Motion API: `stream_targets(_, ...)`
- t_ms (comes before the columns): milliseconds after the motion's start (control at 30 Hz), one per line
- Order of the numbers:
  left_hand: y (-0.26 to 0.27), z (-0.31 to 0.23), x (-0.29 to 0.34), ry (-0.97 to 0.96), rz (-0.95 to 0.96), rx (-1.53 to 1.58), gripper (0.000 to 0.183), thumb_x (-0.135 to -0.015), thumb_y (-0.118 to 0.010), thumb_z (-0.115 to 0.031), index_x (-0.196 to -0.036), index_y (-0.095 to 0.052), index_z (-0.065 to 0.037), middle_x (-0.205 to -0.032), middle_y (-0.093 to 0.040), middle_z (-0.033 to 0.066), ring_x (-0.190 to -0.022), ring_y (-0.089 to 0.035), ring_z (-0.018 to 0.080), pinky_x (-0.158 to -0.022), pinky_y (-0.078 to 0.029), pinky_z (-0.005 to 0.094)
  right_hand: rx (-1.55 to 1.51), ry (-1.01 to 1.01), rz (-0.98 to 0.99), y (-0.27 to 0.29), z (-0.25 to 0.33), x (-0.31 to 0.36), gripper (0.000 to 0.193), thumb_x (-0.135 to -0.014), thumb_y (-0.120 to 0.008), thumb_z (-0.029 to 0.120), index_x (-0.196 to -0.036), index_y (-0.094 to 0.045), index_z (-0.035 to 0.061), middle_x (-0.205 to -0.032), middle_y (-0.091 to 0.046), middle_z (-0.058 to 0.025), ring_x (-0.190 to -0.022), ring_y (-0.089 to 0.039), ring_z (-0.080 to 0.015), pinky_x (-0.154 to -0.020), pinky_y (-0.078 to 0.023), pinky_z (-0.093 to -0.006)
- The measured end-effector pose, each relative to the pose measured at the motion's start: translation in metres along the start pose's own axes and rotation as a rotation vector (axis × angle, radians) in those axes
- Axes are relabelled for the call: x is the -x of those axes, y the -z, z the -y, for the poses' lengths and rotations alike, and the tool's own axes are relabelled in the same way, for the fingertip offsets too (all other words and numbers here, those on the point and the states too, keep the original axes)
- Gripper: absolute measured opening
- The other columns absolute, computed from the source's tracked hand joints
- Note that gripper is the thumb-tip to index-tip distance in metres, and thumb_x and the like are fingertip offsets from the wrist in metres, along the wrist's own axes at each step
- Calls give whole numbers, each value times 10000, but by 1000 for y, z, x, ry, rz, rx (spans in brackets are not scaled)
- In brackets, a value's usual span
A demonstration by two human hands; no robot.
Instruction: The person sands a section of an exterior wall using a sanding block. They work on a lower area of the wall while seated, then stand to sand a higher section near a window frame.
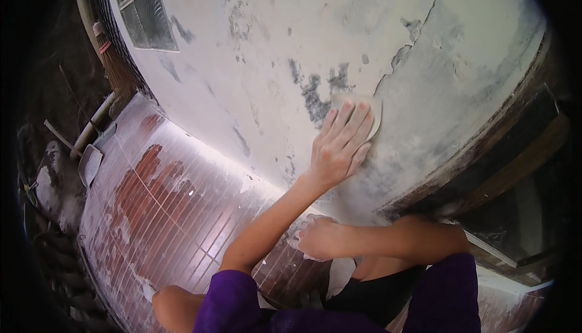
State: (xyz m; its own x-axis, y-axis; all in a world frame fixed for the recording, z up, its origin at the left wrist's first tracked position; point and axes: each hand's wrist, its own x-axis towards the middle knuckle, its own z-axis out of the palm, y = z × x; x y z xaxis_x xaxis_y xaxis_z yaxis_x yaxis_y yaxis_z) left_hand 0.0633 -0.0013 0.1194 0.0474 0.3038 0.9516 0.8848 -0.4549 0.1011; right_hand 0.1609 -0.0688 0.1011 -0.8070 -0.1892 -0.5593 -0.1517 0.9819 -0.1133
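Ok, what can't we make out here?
All in the head view:
Underside of the pale pad: hidden against the wall, beneath the left hand.
Inside of the right hand: hidden by its own curl.
Top of the window: cut off by upper edge.
Dark shapes, lower left: too dim.

White dust (170,145) over a red tiled floor (151,178)

The grooved floor shows deep red in ragged patches at left and paler pink around them. Small white crumbs (191,193) lie scattered on it. A pale dustpan (91,166) sits at its left edge.
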Motion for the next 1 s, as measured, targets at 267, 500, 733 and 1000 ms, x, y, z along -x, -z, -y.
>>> stream_targets(267, 9, 3, -8, 87, -32, -50, 463, -927, -579, -209, -1356, -561, -36, -1463, -484, 140, -1412, -371, 336, -1157, -250, 501, 78, 46, 62, 3, 7, -4, 344, -887, -634, 328, -1121, -647, 75, -1019, -681, -130, -979, -655, -363, -835, -525, -481)
stream_targets(500, 11, 20, 19, -13, 174, -132, 446, -949, -532, -242, -1310, -580, 16, -1438, -494, 198, -1403, -367, 396, -1155, -220, 547, 66, 75, -92, -7, 8, -4, 377, -875, -650, 344, -1137, -636, 73, -1030, -675, -131, -987, -655, -355, -856, -517, -467)
stream_targets(733, 8, 12, 51, -126, 123, -171, 415, -926, -550, -235, -1277, -617, -22, -1404, -531, 185, -1398, -393, 358, -1158, -217, 555, 31, 78, -102, -16, 11, 3, 226, -743, -684, 149, -943, -724, 51, -968, -713, -107, -890, -709, -284, -724, -561, -443)
stream_targets(1000, 7, 12, 48, -124, 78, -129, 454, -908, -576, -242, -1322, -599, -58, -1410, -543, 113, -1376, -432, 294, -1188, -160, 510, 38, 72, -255, -18, 6, 2, 198, -731, -688, 144, -903, -728, 56, -954, -716, -113, -880, -713, -296, -668, -565, -418)
